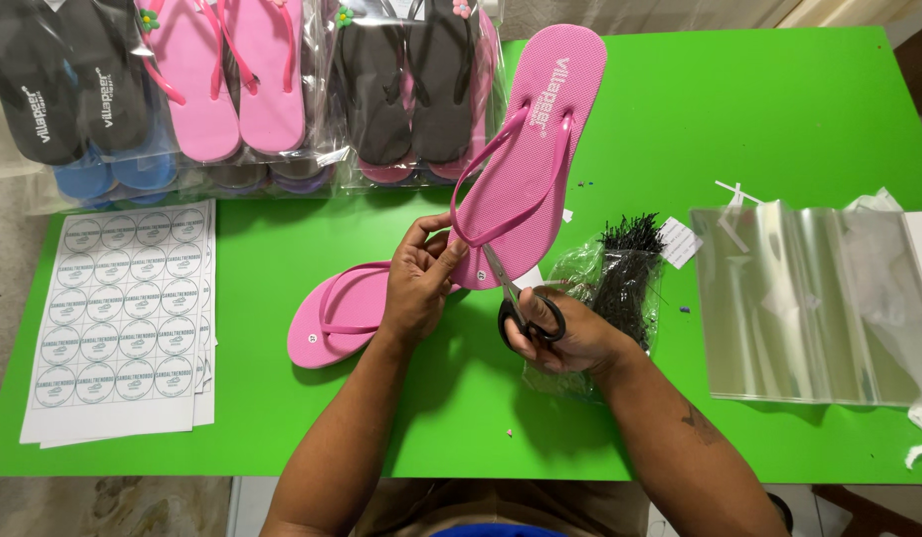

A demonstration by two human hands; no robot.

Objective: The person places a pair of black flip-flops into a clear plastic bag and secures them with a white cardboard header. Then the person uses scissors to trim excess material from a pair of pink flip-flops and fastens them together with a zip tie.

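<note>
My left hand (418, 281) grips the heel end of a pink flip-flop (526, 149), held tilted up over the green table (739, 119). My right hand (565, 336) holds black-handled scissors (516, 298), their blades pointing up at the sandal's heel edge beside my left fingers. A second pink flip-flop (334, 316) lies flat on the table, partly hidden under my left hand.
Bagged flip-flops in black (68, 85), pink (232, 80) and dark grey (401, 85) line the back left. A sheet of round stickers (123, 308) lies at the left. A bag of black plastic ties (620, 273) and a stack of clear bags (809, 298) sit right.
</note>
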